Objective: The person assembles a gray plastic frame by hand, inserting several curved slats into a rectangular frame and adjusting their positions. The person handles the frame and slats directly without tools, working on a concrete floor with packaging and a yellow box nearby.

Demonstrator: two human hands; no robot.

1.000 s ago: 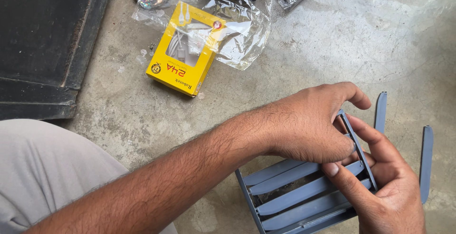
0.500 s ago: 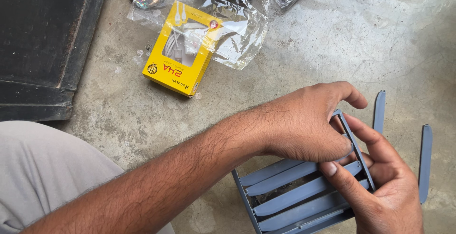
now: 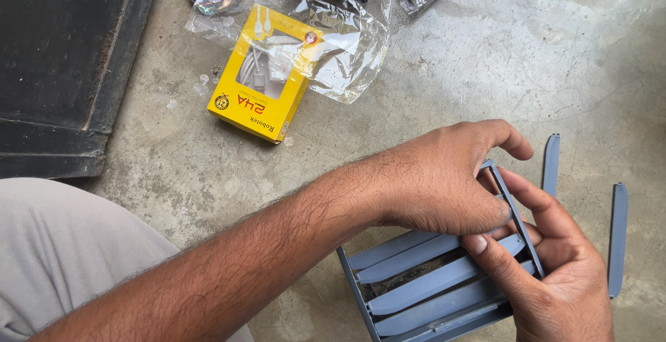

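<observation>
Where the head camera looked down, a grey-blue slatted plastic frame (image 3: 444,279) stood on the concrete floor (image 3: 444,71) at the near right, held between both hands; the left hand (image 3: 444,182) lay curled over its upper edge, fingers closed around the thin top rail and thumb pressed on a slat; the right hand (image 3: 555,272) cupped the right side from below, fingers half closed on the upright, thumb resting on the slats. It looked light, thin-walled and fairly stiff, though the slats seemed likely to flex or snap at their ends, so the sturdier side rails were probably the safer hold; two loose slats (image 3: 583,203) lay just to the right; a yellow box (image 3: 267,75) and crumpled clear wrap (image 3: 347,37) lay farther off, a black mat (image 3: 62,64) at far left.
</observation>
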